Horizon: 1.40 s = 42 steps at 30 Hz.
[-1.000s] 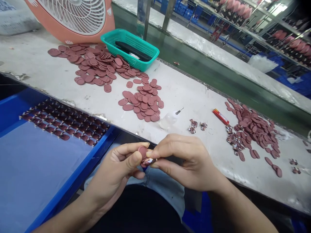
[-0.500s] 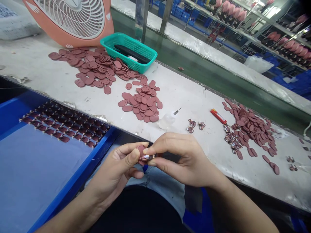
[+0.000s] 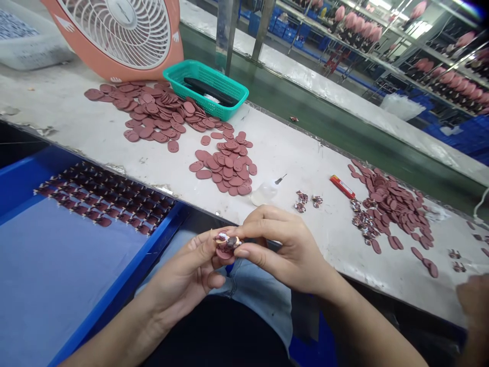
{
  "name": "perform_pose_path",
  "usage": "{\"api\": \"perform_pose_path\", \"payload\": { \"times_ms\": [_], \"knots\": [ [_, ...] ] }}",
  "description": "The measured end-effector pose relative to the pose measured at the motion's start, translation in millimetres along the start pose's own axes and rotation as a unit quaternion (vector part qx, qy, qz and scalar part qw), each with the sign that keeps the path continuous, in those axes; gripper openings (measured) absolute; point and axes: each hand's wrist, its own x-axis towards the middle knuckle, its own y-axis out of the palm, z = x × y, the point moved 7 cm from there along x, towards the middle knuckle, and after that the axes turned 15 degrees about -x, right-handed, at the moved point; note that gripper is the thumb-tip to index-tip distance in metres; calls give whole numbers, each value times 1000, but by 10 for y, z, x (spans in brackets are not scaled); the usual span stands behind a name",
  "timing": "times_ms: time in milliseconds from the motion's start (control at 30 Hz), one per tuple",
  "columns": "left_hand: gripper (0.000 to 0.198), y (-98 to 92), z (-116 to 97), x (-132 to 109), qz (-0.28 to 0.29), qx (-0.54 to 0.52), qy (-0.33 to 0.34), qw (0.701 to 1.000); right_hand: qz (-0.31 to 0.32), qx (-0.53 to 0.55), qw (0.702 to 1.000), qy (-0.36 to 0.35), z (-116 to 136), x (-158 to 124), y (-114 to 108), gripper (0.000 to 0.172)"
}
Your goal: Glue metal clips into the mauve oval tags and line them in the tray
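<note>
My left hand [image 3: 189, 278] and my right hand [image 3: 284, 250] meet over my lap, just in front of the table edge. Between their fingertips they pinch a small maroon oval piece with a shiny ornament on it [image 3: 226, 242]. Both hands are closed on it. A heap of loose maroon oval pieces [image 3: 226, 168] lies on the white table [image 3: 290, 153] just beyond my hands. A small clear glue bottle with a needle tip [image 3: 266, 191] lies on its side near my right hand.
A blue tray [image 3: 49, 275] at the left holds rows of finished pieces [image 3: 103, 196]. More oval piles lie at the back left [image 3: 153, 112] and right [image 3: 393, 204]. A teal basket [image 3: 206, 87], a pink fan [image 3: 114, 30], a red lighter [image 3: 343, 186] and loose ornaments [image 3: 305, 200] are present. Another person's hand [image 3: 473, 300] shows at right.
The piece has been turned over between my fingertips, so the ornament now faces up. Both hands stayed over my lap. The view shifted slightly, and another person's hand appeared at the right edge.
</note>
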Motion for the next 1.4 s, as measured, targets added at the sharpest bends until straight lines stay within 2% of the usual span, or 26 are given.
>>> {"api": "perform_pose_path", "payload": {
  "times_ms": [367,500,600,667,767,800,933,1100,1167,1233,1333,1400],
  "knots": [
    [33,-161,1,-2,-51,-34,14,998,21,9,999,24,-18,39,84,10],
    [28,-117,-26,7,-17,-21,10,1000,19,19,999,34,-6,72,87,11],
    [41,-97,-65,15,2,17,17,1000,-23,-16,999,14,34,78,55,13],
    [52,-158,-179,1,-23,49,89,995,-73,-82,994,-10,83,61,41,14],
    [43,-260,-443,-121,-66,102,272,954,-142,-203,967,-51,173,15,110,18],
    [40,-270,-504,-167,-66,123,314,939,-155,-240,956,-68,205,4,167,20],
    [29,-241,-648,-283,-40,207,378,901,-159,-324,923,-129,282,11,476,27],
    [20,-320,-785,-394,-92,265,409,868,-148,-306,931,-135,270,120,770,24],
    [22,-426,-851,-435,-130,289,414,854,-149,-304,931,-138,306,156,833,24],
    [28,-627,-979,-497,-202,334,416,821,-151,-303,927,-163,387,155,863,21],
    [39,-1094,-1313,-621,-314,395,414,757,-149,-299,923,-192,473,82,833,14],
    [41,-1484,-1592,-692,-371,422,407,720,-149,-304,924,-179,439,12,775,13]
  ]
}}
